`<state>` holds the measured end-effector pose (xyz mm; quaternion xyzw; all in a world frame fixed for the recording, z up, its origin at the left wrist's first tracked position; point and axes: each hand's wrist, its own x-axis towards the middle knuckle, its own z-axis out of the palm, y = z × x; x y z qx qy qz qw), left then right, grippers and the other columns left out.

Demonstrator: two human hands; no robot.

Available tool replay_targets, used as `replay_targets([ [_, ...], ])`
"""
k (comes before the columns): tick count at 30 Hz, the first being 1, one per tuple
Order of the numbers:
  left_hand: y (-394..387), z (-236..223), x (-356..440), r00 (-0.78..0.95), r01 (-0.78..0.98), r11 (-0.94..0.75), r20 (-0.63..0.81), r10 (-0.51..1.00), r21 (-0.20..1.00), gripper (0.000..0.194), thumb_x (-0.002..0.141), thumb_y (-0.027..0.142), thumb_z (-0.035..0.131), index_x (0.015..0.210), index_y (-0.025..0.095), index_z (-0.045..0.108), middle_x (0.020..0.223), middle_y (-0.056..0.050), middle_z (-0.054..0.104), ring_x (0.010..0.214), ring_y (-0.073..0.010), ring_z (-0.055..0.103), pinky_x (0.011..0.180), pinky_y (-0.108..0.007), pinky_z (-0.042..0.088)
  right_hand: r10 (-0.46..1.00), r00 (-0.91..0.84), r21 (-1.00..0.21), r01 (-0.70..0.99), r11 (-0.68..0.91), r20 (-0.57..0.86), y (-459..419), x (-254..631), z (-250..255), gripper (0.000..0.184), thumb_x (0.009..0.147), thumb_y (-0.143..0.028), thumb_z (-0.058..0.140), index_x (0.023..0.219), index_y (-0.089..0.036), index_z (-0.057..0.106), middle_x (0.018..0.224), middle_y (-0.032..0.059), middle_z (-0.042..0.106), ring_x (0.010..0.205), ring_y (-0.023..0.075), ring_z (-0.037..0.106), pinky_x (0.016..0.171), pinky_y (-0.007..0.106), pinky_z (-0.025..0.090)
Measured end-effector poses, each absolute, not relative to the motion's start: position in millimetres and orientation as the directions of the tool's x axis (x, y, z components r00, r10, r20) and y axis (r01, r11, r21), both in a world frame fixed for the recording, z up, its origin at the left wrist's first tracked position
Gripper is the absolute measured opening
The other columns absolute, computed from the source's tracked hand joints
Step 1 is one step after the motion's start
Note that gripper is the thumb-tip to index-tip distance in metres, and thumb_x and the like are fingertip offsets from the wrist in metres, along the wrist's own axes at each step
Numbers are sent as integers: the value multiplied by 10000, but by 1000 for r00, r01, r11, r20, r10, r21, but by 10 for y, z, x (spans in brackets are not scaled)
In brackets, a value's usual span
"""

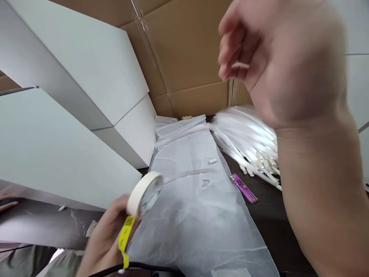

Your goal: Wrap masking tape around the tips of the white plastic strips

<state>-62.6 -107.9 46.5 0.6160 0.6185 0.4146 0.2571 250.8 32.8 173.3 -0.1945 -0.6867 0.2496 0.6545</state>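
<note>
My left hand (107, 234) is low in the view, closed round a roll of cream masking tape (144, 193) that it holds up on edge. A yellow band (125, 235) sits at that wrist. My right hand (276, 57) is raised high and close to the camera, blurred, its fingers curled and pinching a small pale strip, probably a piece of tape (240, 65). Below both hands lies a clear plastic sheet (201, 215) spread over a dark table.
White panels (72, 77) lean at the left. Brown cardboard (184, 54) stands behind. A bundle of thin white sticks in clear sleeves (250, 142) lies to the right, with a purple lighter (244, 188) beside it. Another person's fingertips (7, 202) show at the far left edge.
</note>
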Motion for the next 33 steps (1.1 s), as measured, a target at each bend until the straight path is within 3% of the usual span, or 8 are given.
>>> replay_targets([
  [3,-573,389,-406,160,317,-235,193,968,919,216,965,436,550,1005,231,610,860,-29,547,814,-168,519,783,-296,443,677,-168,-665,129,735,716,279,2432,1633,186,1017,-291,526,918,-167,623,864,22,614,775,124,571,680,264,461],
  [6,-60,355,-131,346,-61,-214,222,912,975,223,951,413,549,950,193,583,968,-39,514,813,-161,539,782,-319,468,801,-288,-742,306,597,526,333,2388,1345,326,1004,-490,531,958,-184,634,903,28,636,803,148,576,702,277,473],
  [10,352,320,174,430,-305,-96,227,874,947,207,896,366,556,874,160,566,906,-45,501,757,-151,504,707,-312,475,884,-389,-908,215,359,258,472,2447,689,511,1015,-636,354,1073,-228,657,1129,58,661,1013,203,612,815,328,518],
  [22,498,34,385,529,-161,-126,194,826,979,410,965,477,556,1247,180,541,1087,-85,583,708,-107,505,651,-273,437,993,-113,-958,-278,-67,-37,478,2373,-89,499,782,-659,717,836,-174,614,709,9,584,646,137,560,545,261,513],
  [27,422,20,400,397,-51,-142,150,906,989,332,909,401,677,1124,174,563,957,-40,598,693,-93,522,654,-251,459,983,-182,-999,-11,30,31,406,2487,24,557,887,-732,512,948,-189,621,861,45,620,720,166,590,635,314,533],
  [29,427,35,394,309,-98,-204,224,924,974,270,900,373,687,1029,177,554,945,-23,590,688,-89,543,676,-256,476,983,-165,-893,428,141,76,298,2615,154,544,934,-714,430,994,-209,625,935,65,663,757,190,609,632,309,480],
  [31,440,46,375,221,-130,-268,292,931,955,244,903,352,677,996,185,526,953,-14,592,689,-89,562,711,-267,493,997,-74,-550,832,72,18,147,2720,242,484,888,-695,530,936,-221,613,829,60,677,690,221,608,565,306,395],
  [33,446,40,358,164,-134,-305,324,932,943,233,910,343,660,994,188,508,948,-13,593,697,-94,568,721,-268,498,991,-33,-219,976,4,-129,-21,2772,231,396,868,-611,603,803,-221,570,676,52,643,581,234,584,509,305,311],
])
